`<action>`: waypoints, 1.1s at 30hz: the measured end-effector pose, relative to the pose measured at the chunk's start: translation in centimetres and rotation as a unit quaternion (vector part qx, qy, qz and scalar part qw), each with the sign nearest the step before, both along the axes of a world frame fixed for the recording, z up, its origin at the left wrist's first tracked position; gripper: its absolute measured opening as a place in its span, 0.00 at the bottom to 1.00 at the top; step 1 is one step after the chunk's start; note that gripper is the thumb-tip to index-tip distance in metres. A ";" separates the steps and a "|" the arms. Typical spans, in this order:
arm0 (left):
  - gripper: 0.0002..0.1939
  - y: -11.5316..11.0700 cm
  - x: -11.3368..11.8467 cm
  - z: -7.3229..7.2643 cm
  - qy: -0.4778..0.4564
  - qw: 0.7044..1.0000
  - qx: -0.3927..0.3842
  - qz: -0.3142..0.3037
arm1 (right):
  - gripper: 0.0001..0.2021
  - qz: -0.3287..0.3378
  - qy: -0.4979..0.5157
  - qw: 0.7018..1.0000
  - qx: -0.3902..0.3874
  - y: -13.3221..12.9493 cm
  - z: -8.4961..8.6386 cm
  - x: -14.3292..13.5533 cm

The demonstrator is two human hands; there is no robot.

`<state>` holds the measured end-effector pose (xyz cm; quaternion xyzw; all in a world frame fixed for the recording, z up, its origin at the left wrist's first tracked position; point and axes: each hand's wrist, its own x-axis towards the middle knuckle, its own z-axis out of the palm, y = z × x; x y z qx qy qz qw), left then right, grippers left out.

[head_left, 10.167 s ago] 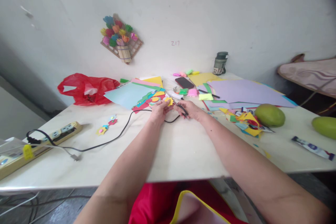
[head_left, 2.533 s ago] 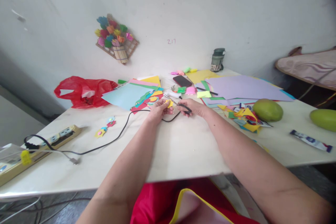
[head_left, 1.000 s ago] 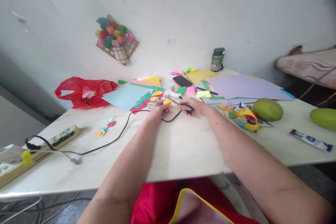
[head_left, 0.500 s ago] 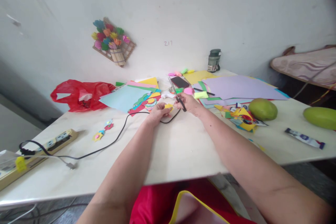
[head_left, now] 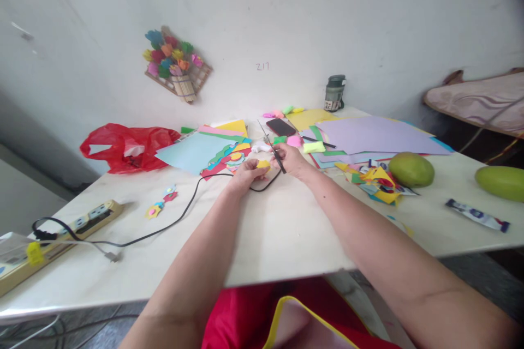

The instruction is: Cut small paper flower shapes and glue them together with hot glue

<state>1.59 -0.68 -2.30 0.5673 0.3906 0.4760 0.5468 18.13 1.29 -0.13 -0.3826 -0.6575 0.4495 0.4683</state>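
Between the fingertips of my left hand is a small piece of yellow paper. My right hand is closed on a pair of scissors, whose thin blades point up and left, away from me. The blades stand just right of the yellow paper; I cannot tell if they touch it. Just beyond my hands lies a white glue gun, and its black cord runs left across the table.
A power strip and paper flowers lie left, near a red plastic bag. Coloured sheets, a phone and clay packs are behind. Paper scraps, green fruits and a tube lie right.
The scissors have turned slightly in my right hand, their tips shifting a little left and their handle moving left. My left hand still holds the yellow paper in nearly the same place.
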 end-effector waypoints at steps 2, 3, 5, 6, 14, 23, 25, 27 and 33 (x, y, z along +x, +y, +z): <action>0.16 -0.1 0.1 0.2 -0.018 1.000 -0.002 0.011 | 0.18 -0.012 -0.005 1.000 -0.001 0.0 0.0 0.0; 0.17 -0.2 0.1 0.3 -0.025 1.000 -0.005 0.016 | 0.17 -0.019 -0.011 1.000 -0.003 0.0 0.0 0.0; 0.18 -0.3 0.1 0.4 -0.030 0.999 -0.011 0.023 | 0.17 -0.024 -0.022 0.999 -0.008 -0.1 0.1 0.0; 0.19 -0.3 0.2 0.4 -0.030 0.999 -0.013 0.024 | 0.16 -0.022 -0.024 0.999 -0.010 -0.2 0.1 0.1; 0.20 -0.2 -0.1 0.4 -0.072 0.997 -0.003 0.036 | 0.16 0.034 -0.080 0.994 -0.068 -0.5 0.7 2.2; 0.17 -0.1 -0.4 0.3 -0.116 0.992 -0.020 0.040 | 0.17 0.167 -0.159 0.971 -0.068 -0.8 1.2 3.4; 0.16 0.0 -0.5 0.4 -0.120 0.992 -0.019 0.036 | 0.17 0.174 -0.167 0.968 -0.072 -0.9 1.2 3.3; 0.15 0.0 -0.5 0.4 -0.125 0.991 -0.020 0.032 | 0.16 0.174 -0.174 0.967 -0.069 -0.9 1.2 3.2; 0.16 -0.1 -0.6 0.4 -0.145 0.989 -0.025 0.030 | 0.14 0.165 -0.180 0.968 -0.063 -1.2 1.2 2.9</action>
